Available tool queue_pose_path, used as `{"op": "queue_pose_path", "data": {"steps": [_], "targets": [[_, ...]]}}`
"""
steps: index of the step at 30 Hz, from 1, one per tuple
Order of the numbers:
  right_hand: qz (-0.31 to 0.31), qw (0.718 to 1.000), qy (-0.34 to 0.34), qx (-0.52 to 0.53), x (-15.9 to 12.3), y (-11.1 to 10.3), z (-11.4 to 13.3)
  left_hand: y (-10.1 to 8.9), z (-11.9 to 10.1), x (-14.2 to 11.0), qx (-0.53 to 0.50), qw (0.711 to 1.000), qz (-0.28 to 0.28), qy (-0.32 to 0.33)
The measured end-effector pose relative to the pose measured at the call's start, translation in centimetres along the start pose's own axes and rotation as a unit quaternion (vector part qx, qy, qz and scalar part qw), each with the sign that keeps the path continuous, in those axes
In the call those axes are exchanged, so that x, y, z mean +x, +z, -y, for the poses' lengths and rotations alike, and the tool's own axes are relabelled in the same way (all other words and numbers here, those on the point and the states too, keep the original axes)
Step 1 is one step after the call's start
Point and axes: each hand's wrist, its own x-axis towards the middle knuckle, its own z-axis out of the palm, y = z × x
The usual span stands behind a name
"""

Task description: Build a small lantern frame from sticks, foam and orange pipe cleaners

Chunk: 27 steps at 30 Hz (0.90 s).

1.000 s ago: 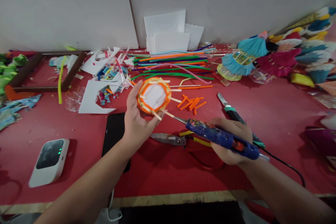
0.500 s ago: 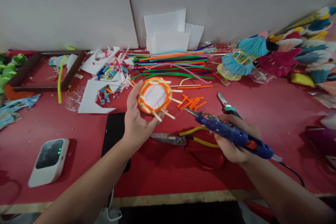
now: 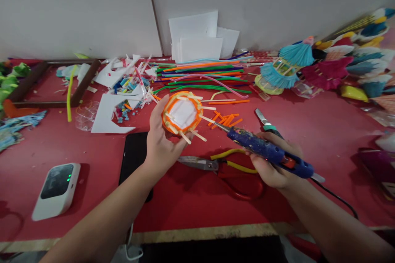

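Note:
My left hand (image 3: 162,137) is closed around a small round craft piece (image 3: 183,113) with a white centre, an orange rim and several pale sticks poking out of its edge. In my right hand (image 3: 273,158) is a blue hot glue gun (image 3: 256,144), smeared with residue, its metal nozzle pointing left. The nozzle tip is at the end of one of the sticks; whether it touches cannot be made out. Just behind the nozzle lie short orange pieces (image 3: 227,119). Below the hands rest pliers (image 3: 212,164) with yellow grips.
A craft knife (image 3: 263,117) lies beyond my right hand. At the back are coloured pipe cleaners (image 3: 203,74) and white sheets (image 3: 197,35). A black phone (image 3: 133,154), white device (image 3: 57,191) and foam scraps (image 3: 105,115) lie left. Blue paper-roofed models (image 3: 285,65) stand right.
My right hand has moved slightly left with the glue gun, bringing its nozzle to the end of a stick. My left hand and the round piece are almost still.

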Motion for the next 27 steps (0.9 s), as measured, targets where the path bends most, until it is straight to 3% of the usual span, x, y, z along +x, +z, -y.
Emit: {"op": "queue_pose_path", "data": {"steps": [10, 17, 27], "targets": [[0.000, 1.000, -0.005, -0.007, -0.13, -0.07, -0.06, -0.11, -0.20, 0.09, 0.054, 0.998, -0.019, 0.007], [0.002, 1.000, 0.008, -0.006, -0.04, -0.03, -0.15, -0.01, -0.14, 0.07, 0.002, 1.000, -0.001, 0.003], [0.007, 1.000, -0.017, -0.020, 0.21, -0.22, 0.12, -0.27, -0.18, 0.27, 0.019, 1.000, 0.003, 0.024]]}}
